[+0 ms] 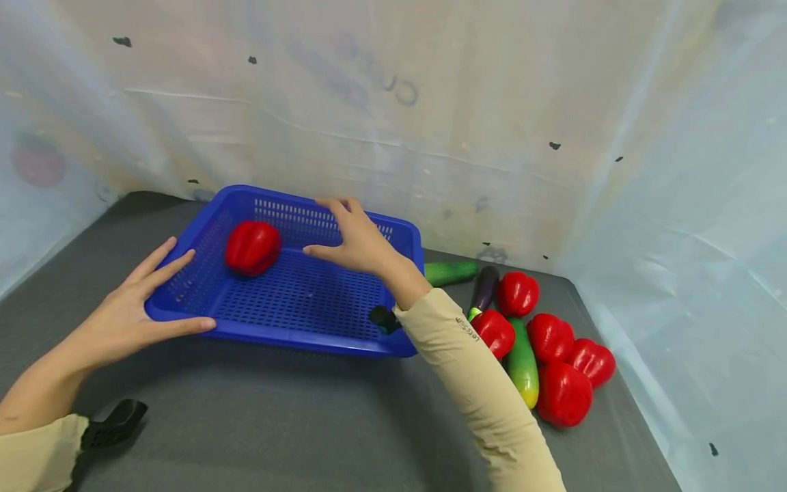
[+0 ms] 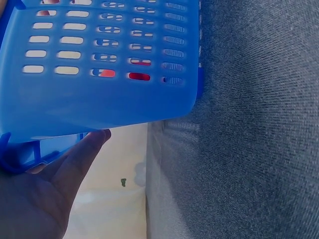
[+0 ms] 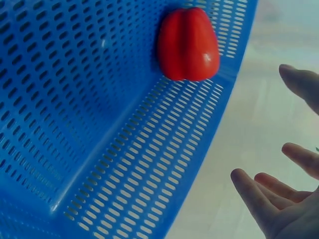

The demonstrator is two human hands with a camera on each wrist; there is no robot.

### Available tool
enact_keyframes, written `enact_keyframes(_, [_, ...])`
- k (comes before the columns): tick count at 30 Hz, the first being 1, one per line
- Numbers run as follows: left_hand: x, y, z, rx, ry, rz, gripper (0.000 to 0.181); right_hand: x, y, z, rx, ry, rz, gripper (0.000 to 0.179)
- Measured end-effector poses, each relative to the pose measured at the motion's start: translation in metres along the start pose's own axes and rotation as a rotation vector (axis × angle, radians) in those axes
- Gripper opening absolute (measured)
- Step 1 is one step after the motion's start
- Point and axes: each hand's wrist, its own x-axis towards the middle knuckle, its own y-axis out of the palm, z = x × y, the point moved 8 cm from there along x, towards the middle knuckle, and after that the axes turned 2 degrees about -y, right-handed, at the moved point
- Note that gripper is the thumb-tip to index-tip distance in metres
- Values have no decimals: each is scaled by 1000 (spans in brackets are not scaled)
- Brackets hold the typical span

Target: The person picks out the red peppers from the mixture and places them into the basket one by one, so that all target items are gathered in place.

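Note:
A blue plastic basket with slotted walls stands on the dark table, one red bell pepper lying inside at its left end. My left hand is at the basket's front left corner, fingers spread over the left rim and thumb along the front rim. In the left wrist view this hand is right at the rim, outside the slotted wall. Over the basket's right half, my right hand has its fingers spread and holds nothing. The right wrist view shows those fingers apart from the pepper.
Right of the basket lie several red bell peppers, a dark eggplant, a green zucchini with a yellow end and another green vegetable. Whitish plastic sheeting stands behind the table and along its sides.

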Motion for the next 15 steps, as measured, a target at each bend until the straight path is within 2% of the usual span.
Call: enact_keyframes(15, [-4,-4,5,-15,4,-15,103,-25,-20,-11,67,13,-56,79])
